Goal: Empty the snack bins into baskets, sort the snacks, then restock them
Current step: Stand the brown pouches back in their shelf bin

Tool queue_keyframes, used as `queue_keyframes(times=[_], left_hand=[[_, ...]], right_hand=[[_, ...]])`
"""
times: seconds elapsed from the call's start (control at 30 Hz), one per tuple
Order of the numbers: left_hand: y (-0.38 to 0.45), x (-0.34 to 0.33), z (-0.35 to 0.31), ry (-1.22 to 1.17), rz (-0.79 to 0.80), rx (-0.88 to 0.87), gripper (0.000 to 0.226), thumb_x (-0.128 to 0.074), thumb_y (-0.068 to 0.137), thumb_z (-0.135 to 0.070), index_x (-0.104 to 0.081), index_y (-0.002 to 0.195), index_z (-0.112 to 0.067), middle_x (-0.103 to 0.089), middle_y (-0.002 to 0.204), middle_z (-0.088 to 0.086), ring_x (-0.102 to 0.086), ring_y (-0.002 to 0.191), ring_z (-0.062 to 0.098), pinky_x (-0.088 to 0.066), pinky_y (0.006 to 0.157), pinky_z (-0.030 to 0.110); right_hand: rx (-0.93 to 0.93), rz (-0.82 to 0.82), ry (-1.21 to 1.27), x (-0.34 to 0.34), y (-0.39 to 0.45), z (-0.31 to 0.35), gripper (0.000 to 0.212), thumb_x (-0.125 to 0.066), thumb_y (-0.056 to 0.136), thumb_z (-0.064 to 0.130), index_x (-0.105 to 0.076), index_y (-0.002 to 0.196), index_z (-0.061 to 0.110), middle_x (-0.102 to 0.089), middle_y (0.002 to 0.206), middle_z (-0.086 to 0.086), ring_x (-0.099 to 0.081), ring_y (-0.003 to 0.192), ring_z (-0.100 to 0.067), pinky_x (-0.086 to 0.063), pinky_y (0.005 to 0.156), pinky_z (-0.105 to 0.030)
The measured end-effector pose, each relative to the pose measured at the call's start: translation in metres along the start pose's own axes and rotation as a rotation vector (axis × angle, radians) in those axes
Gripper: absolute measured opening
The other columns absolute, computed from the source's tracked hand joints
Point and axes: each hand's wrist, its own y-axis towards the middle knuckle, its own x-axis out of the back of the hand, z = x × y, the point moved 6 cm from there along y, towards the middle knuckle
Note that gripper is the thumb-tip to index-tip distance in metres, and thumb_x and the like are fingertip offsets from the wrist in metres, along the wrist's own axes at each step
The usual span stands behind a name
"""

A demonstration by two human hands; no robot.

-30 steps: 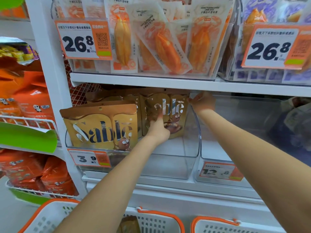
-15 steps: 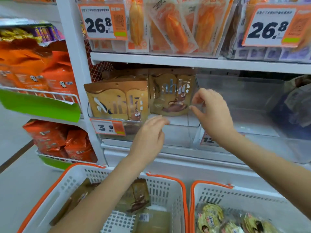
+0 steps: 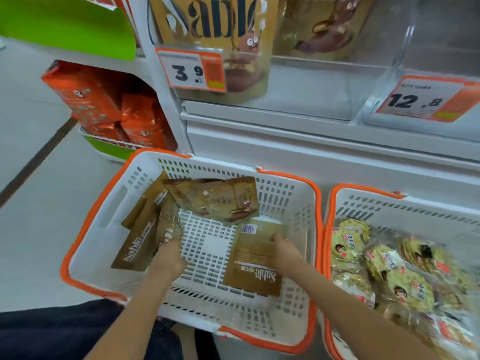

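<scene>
Mid-frame in the basket point(image 3: 104, 229), our left hand point(image 3: 168, 258) grips a pouch point(image 3: 166, 224); our right hand point(image 3: 284, 252) presses another pouch point(image 3: 257, 255), fingers blurred.

I'm in a shop, at a snack aisle. White shelving point(image 3: 324, 141) carries clear plastic bins point(image 3: 384, 61) fronted with orange-and-white price tags: one reads 3.9 point(image 3: 191, 71), another 12.8 point(image 3: 426, 100). Gold Sable pouches point(image 3: 215, 27) stand in one bin. Orange packets point(image 3: 111, 113) fill a side rack. Two white shopping baskets with orange rims point(image 3: 318, 203) sit on the floor.
</scene>
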Motion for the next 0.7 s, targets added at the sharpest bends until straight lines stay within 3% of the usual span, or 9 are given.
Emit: queue_keyframes(times=[0.1, 0.17, 0.23, 0.33, 0.43, 0.5, 0.53, 0.6, 0.7], left_hand=[[-0.006, 0.026, -0.003, -0.102, -0.424, 0.063, 0.019, -0.057, 0.087, -0.007, -0.051, 0.105, -0.005, -0.053, 0.102, 0.017, -0.054, 0.081, 0.030, -0.047, 0.066, 0.039], [-0.018, 0.043, -0.008, -0.098, -0.699, 0.029, 0.034, -0.067, 0.079, -0.003, -0.048, 0.107, -0.001, -0.047, 0.110, 0.021, -0.051, 0.095, 0.037, -0.047, 0.073, 0.046], [-0.021, 0.051, 0.000, -0.092, -0.845, 0.062, 0.047, -0.071, 0.070, 0.004, -0.047, 0.110, 0.005, -0.046, 0.111, 0.029, -0.045, 0.100, 0.044, -0.044, 0.081, 0.050], [-0.013, 0.043, 0.023, -0.276, -0.717, 0.193, 0.042, -0.065, 0.076, 0.003, -0.048, 0.114, 0.010, -0.051, 0.115, 0.032, -0.047, 0.105, 0.046, -0.040, 0.089, 0.050], [-0.011, 0.030, 0.034, -0.434, -0.593, 0.232, 0.023, -0.058, 0.086, 0.001, -0.060, 0.109, 0.006, -0.064, 0.104, 0.025, -0.059, 0.094, 0.036, -0.039, 0.074, 0.033], [-0.009, 0.023, 0.042, -0.525, -0.555, 0.288, 0.022, -0.056, 0.088, 0.002, -0.064, 0.108, 0.006, -0.067, 0.105, 0.023, -0.060, 0.097, 0.035, -0.040, 0.078, 0.032], [-0.008, 0.021, 0.046, -0.579, -0.545, 0.326, 0.023, -0.057, 0.088, 0.002, -0.065, 0.109, 0.006, -0.067, 0.108, 0.022, -0.060, 0.099, 0.034, -0.042, 0.083, 0.032], [-0.009, 0.021, 0.051, -0.677, -0.557, 0.362, 0.025, -0.059, 0.088, 0.001, -0.066, 0.111, 0.005, -0.067, 0.110, 0.021, -0.062, 0.091, 0.029, -0.044, 0.081, 0.025], [-0.013, 0.023, 0.056, -0.788, -0.635, 0.359, 0.023, -0.061, 0.089, -0.003, -0.067, 0.110, 0.005, -0.067, 0.107, 0.021, -0.063, 0.093, 0.030, -0.042, 0.080, 0.024]], right_hand=[[0.012, -0.017, 0.031, -0.007, 0.021, 0.010, 0.061, -0.051, 0.088, -0.004, -0.029, 0.141, 0.013, -0.049, 0.131, -0.016, -0.056, 0.113, -0.029, -0.048, 0.084, -0.032], [0.033, -0.099, 0.128, -0.001, 0.032, 0.025, 0.061, -0.053, 0.088, -0.003, -0.030, 0.140, 0.018, -0.050, 0.132, -0.013, -0.057, 0.111, -0.029, -0.049, 0.082, -0.035], [0.060, -0.284, 0.270, 0.014, 0.042, 0.040, 0.060, -0.062, 0.087, 0.006, -0.032, 0.137, 0.019, -0.047, 0.137, -0.008, -0.052, 0.118, -0.026, -0.048, 0.094, -0.037], [0.135, -0.490, 0.352, 0.039, 0.055, 0.061, 0.062, -0.068, 0.084, 0.012, -0.035, 0.137, 0.016, -0.047, 0.138, -0.005, -0.046, 0.126, -0.023, -0.042, 0.104, -0.038], [0.148, -0.385, 0.324, 0.040, 0.074, 0.075, 0.051, -0.072, 0.082, 0.016, -0.045, 0.126, 0.017, -0.057, 0.124, -0.003, -0.056, 0.110, -0.021, -0.050, 0.091, -0.036], [0.154, -0.301, 0.399, 0.034, 0.079, 0.086, 0.042, -0.071, 0.084, 0.016, -0.048, 0.119, 0.018, -0.060, 0.112, 0.003, -0.058, 0.095, -0.016, -0.050, 0.079, -0.030], [0.163, -0.337, 0.447, 0.035, 0.078, 0.091, 0.038, -0.069, 0.085, 0.016, -0.047, 0.116, 0.018, -0.059, 0.107, 0.004, -0.058, 0.093, -0.015, -0.050, 0.076, -0.030], [0.205, -0.557, 0.409, 0.048, 0.069, 0.102, 0.029, -0.062, 0.089, 0.013, -0.045, 0.111, 0.018, -0.058, 0.107, 0.001, -0.057, 0.094, -0.020, -0.052, 0.072, -0.035], [0.293, -0.724, 0.088, 0.063, 0.065, 0.116, 0.042, -0.057, 0.087, 0.003, -0.047, 0.124, 0.021, -0.050, 0.118, -0.006, -0.048, 0.106, -0.025, -0.052, 0.074, -0.040]])
